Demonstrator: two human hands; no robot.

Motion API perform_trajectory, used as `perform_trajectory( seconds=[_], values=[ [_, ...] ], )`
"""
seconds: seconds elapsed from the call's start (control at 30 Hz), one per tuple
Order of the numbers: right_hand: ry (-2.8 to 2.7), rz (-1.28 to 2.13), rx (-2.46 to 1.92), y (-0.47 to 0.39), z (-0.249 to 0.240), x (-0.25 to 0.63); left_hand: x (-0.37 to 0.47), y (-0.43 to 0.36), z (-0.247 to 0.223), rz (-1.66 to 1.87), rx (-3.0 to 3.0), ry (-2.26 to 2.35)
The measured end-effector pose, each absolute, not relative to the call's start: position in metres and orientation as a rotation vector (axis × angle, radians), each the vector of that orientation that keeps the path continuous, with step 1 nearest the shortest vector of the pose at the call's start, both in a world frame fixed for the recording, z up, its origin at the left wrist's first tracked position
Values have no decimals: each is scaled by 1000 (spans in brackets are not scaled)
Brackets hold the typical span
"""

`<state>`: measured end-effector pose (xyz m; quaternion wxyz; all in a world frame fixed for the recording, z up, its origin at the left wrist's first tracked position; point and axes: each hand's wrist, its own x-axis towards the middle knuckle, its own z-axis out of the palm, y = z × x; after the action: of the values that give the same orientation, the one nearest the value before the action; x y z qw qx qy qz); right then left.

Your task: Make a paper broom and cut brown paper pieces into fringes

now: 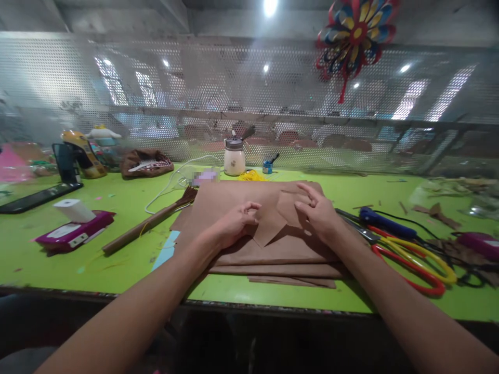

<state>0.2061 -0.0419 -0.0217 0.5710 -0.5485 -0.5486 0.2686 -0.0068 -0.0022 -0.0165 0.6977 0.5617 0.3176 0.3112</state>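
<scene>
A stack of brown sheets [234,257], thin and paper-like, lies folded or layered near the table's front edge. On top is a smaller brown cut piece [268,223] with a pointed lower corner, partly raised and casting a shadow. My left hand [237,224] is curled at this piece's left edge, fingertips bent in on it. Over the right part of the stack, my right hand [317,213] has thumb and index finger apart beside the piece; its other fingers are mostly hidden. Large scissors [413,259] with red and yellow handles lie right of the stack.
Beside the scissors is a blue-handled corded tool [388,222]. Leftward lie a brown stick [144,228] with a frayed end, a purple power strip [76,234] with a white plug, and a phone [39,198]. Behind the stack stand a white jar [234,158] and a small blue bottle [267,167].
</scene>
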Motion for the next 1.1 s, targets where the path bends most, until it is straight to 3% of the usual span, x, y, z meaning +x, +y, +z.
perform_trajectory(
  seconds=[0.57, 0.9, 1.1],
  values=[
    [-1276, 965, -1335, -43, -25, 201, -8, -1, -14, 782, 1156, 518],
    [-1487, 951, -1309, -49, -26, 176, -7, -8, -12, 650, 1149, 439],
    [-1531, 721, -1473, -49, -21, 185, -4, -1, -16, 683, 1168, 571]
  ],
)
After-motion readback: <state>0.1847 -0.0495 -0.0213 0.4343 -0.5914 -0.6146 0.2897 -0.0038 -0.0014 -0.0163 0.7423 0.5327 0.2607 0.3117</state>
